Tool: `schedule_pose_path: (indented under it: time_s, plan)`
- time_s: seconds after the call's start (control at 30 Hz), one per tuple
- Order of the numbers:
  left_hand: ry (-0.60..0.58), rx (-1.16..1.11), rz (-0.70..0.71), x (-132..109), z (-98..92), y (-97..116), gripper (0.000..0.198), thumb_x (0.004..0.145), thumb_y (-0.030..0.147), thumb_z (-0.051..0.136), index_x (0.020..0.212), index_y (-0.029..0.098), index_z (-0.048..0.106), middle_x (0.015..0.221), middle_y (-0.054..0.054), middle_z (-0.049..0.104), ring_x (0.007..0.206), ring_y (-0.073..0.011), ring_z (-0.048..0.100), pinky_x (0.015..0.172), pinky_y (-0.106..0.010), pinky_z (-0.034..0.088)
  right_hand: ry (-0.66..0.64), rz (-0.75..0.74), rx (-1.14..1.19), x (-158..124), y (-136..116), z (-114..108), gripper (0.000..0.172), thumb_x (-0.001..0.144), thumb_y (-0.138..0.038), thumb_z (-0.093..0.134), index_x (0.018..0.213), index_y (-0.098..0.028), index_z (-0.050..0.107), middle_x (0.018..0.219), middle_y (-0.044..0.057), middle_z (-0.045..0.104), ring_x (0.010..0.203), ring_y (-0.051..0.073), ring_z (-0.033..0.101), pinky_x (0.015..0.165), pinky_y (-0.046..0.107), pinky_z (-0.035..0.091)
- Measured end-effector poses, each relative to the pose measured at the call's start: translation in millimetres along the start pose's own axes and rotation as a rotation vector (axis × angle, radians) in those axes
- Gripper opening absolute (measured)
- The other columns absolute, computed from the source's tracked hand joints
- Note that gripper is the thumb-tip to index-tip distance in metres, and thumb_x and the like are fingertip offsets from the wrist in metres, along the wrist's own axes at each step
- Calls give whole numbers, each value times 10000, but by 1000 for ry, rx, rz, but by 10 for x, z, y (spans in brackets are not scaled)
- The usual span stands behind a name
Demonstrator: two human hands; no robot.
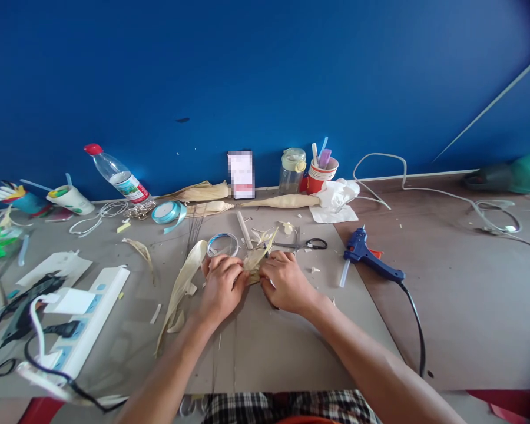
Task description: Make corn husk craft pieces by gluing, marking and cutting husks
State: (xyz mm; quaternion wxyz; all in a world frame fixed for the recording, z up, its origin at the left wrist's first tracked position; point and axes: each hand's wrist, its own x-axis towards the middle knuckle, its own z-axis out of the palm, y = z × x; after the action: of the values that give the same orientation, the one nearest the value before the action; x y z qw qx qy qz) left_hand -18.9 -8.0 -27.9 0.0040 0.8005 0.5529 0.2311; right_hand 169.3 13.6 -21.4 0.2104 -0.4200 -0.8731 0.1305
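Both hands meet over the table around a pale, dry corn husk piece point(257, 259). My left hand point(223, 284) pinches its left side, fingers closed. My right hand point(287, 282) has its fingers curled on the right side of the same piece. Just behind my left hand lies a roll of clear tape point(222, 244). Scissors point(315, 243) with black handles lie behind my right hand, near small husk scraps. A long husk strip point(183, 288) rests left of my left hand.
A blue glue gun point(371, 256) lies at right, its cord running forward. At left sits a white power strip point(99, 318) with plugs. Along the blue wall stand a bottle point(126, 181), a phone point(241, 175), a jar point(291, 171) and red cups point(321, 176).
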Motion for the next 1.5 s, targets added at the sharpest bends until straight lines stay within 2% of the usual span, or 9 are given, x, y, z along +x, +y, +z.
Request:
schedule_pose_path:
  time_s: [0.1,0.17,0.33,0.47,0.67,0.93,1.1,1.33,1.5]
  plan:
    - [-7,-23,-2,6,14,-17,164,881,277,514,952,210,647,1004,-65,688,1038,-261,516,931,-439,322,0,8,-24,-1,17,-32,110,759,-146,525,653,-168,546,712,44,647,829,203,515,767,325,304]
    - [-33,-26,11,4,23,-8,234,867,310,542,1067,213,614,1045,-74,683,1072,-275,507,950,-453,308,-1,15,-26,-4,28,-45,123,750,-141,522,630,-170,529,678,31,636,785,189,513,757,318,297]
    - [-82,-20,10,-14,49,29,350,800,338,631,1128,229,576,1041,-69,677,1098,-295,504,1002,-501,258,59,59,-37,2,89,-86,139,740,-129,504,609,-174,501,646,12,608,732,169,515,730,298,286]
    - [-70,-27,-29,-17,64,31,436,773,285,658,1186,221,533,991,-67,675,1057,-287,532,1003,-503,275,187,218,-23,24,189,-130,153,745,-122,472,602,-180,477,637,8,593,672,153,513,674,281,275]
    - [-19,-26,-40,-2,51,21,291,818,241,605,1104,204,566,992,-68,670,1004,-250,543,968,-456,310,333,345,131,55,250,-183,199,775,-156,444,582,-193,413,621,1,569,575,127,484,635,259,297]
    - [5,51,-81,-18,59,-3,161,784,353,647,856,210,631,1007,-73,633,984,-269,532,922,-447,346,371,362,183,62,192,-224,211,780,-181,435,578,-202,378,589,-17,503,566,125,451,651,256,309]
    - [115,53,-187,-3,44,-90,165,848,310,544,962,203,595,1052,-104,617,1032,-276,550,884,-413,381,394,385,182,65,196,-246,213,765,-187,436,568,-210,361,563,-17,476,550,130,431,635,257,311]
    - [30,90,-311,12,71,-231,113,847,303,539,872,195,559,846,-57,668,779,-227,638,825,-399,386,372,406,194,63,182,-240,207,771,-186,418,582,-205,336,579,-20,471,570,128,443,665,260,303]
    - [46,-18,-367,-10,116,-296,102,823,269,541,896,203,567,783,-46,665,733,-214,631,728,-349,420,377,380,188,65,195,-221,209,770,-181,426,578,-207,346,570,-20,477,567,128,439,639,255,306]
